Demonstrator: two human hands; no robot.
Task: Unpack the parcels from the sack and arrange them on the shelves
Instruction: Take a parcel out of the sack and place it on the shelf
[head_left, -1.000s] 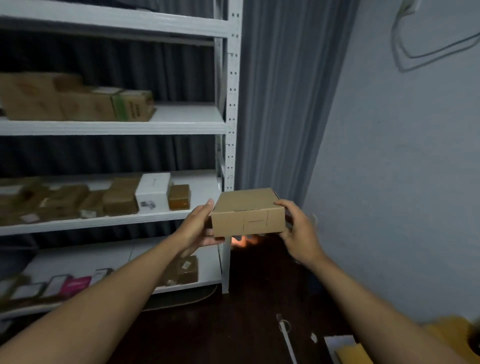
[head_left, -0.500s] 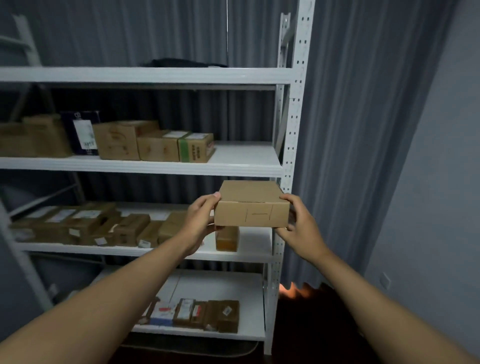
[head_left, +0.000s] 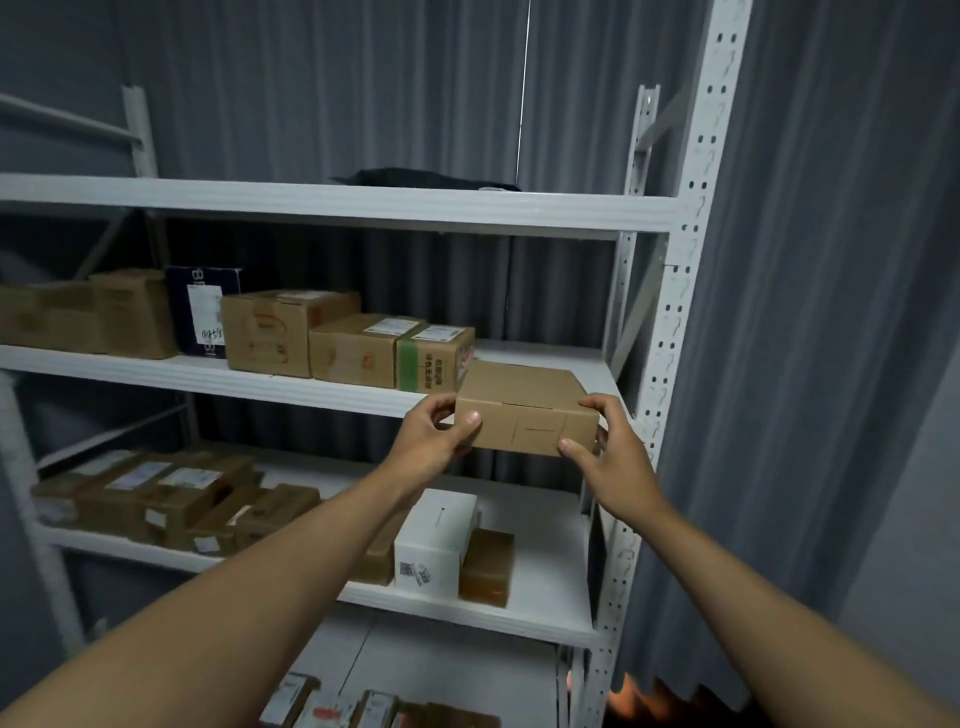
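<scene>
I've got the brown box (head_left: 524, 410) clamped between both hands, centre-right of the frame. Left hand (head_left: 434, 441) grip: fingers curled round the box's left end, thumb pressed flat on the front face. Right hand (head_left: 610, 467) grip: fingers over the top right corner, thumb on the front near the bottom edge. Both clamped on the box, nothing loose.

Box sits level at the front edge of the middle shelf (head_left: 311, 387), w/ its far side over the bare right end of the board; can't tell if the underside touches it.

Just left of it on that shelf: a green-taped carton (head_left: 434, 358), very near the box's left rear corner, then a row of more cartons (head_left: 291, 332) running to the left edge. Right of my grip, the white upright post (head_left: 675, 312) stands close.

Below, lower centre: a white box (head_left: 434, 545) and a small brown parcel (head_left: 488, 566) side by side on the next shelf down. Upper centre: sth dark and flat (head_left: 415, 176) on the top shelf.
</scene>
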